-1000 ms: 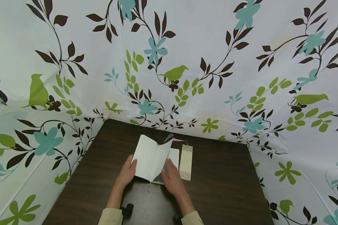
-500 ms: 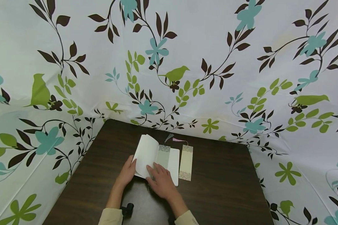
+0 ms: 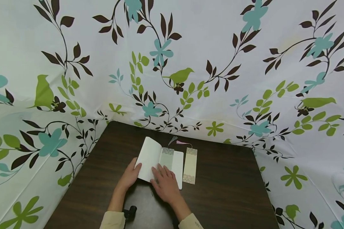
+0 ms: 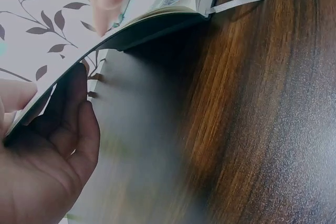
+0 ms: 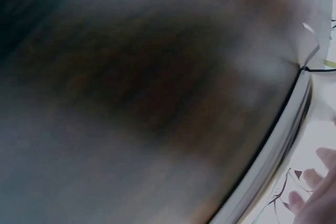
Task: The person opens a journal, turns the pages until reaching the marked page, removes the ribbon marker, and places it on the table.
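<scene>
An open notebook (image 3: pixel 150 156) with white pages lies on the dark wooden table, its left side raised. My left hand (image 3: pixel 129 174) grips that side, thumb on the page and curled fingers under the dark cover, as the left wrist view shows. In the fold lies a grey-green bookmark (image 3: pixel 168 156) with a grey tassel beyond the top edge. My right hand (image 3: pixel 167 186) is spread over the lower part of the bookmark and the page beside it, fingers extended, hiding the bookmark's lower end. A thin white ribbon (image 4: pixel 239 3) sticks out of the notebook's bottom edge.
A cream bookmark (image 3: pixel 190 165) with a pink tassel lies just right of the notebook. The dark table (image 3: pixel 226 184) extends on both sides. A patterned cloth (image 3: pixel 218 63) with leaves and birds hangs behind and beside the table.
The lifted pages have turned over to the left, uncovering the grey-green bookmark. My right hand has gone from the pages' right edge to lie over the bookmark. My left hand keeps its grip.
</scene>
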Available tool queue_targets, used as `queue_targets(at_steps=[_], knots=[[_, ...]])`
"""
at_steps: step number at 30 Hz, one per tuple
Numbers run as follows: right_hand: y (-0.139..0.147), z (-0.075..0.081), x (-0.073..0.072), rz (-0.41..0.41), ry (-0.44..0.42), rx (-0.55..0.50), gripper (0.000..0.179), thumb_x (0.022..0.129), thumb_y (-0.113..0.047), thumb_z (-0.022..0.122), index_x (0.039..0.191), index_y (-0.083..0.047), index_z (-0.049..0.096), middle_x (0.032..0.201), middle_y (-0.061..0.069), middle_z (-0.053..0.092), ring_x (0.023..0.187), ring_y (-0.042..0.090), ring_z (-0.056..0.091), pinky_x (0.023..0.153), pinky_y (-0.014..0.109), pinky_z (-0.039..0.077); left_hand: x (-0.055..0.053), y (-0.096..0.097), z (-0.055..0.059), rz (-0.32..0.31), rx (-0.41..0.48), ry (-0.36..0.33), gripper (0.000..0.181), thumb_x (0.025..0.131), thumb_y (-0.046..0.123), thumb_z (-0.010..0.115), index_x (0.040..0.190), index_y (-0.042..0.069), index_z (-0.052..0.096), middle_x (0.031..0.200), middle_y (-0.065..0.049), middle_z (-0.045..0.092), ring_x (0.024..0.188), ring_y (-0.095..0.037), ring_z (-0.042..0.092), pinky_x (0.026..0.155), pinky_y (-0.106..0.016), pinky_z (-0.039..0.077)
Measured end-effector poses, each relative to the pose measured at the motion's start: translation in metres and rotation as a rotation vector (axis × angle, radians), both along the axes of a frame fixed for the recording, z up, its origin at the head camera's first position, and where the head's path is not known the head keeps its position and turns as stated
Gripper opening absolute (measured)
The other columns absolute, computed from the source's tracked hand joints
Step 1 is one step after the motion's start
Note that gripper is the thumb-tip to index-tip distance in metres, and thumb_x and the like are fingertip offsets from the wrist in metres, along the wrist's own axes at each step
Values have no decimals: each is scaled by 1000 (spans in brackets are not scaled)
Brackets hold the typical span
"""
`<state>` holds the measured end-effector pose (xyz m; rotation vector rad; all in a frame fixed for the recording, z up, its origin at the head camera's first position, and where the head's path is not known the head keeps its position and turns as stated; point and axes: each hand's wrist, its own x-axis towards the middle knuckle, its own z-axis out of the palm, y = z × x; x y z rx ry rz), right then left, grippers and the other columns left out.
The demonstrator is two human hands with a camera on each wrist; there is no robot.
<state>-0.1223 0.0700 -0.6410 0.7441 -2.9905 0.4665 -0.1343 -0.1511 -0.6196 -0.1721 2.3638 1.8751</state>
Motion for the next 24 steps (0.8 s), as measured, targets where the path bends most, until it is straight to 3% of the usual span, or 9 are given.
queue_targets(at_steps=[5,11,18,24], knots=[[12,-8,-1,-129,-47,-8,59,112,-54,47,160,-21,53,169,17,44,155,42,42,119,64,37,-1,2,-1,-15,4,17,42,118,19,41,156,-1,44,145,-24,60,129,-36,59,105,-48,47],[26,-13,-5,-181,-110,37,59,112,-53,49,162,-24,50,172,16,40,158,40,38,122,64,34,0,1,0,-17,18,-4,42,118,19,41,156,1,43,145,-22,60,129,-34,59,107,-48,46],[35,-20,-9,-276,-44,-47,59,104,-53,63,154,-21,58,166,27,43,152,49,42,116,69,36,-1,1,-2,-19,22,3,43,118,20,41,156,0,43,142,-22,62,125,-32,61,103,-46,48],[35,-25,-12,-378,-58,-106,73,98,-62,68,154,-17,56,168,30,38,154,51,37,118,72,30,-1,1,-1,-10,24,-9,42,118,19,41,156,1,43,141,-22,62,124,-31,61,104,-45,48]])
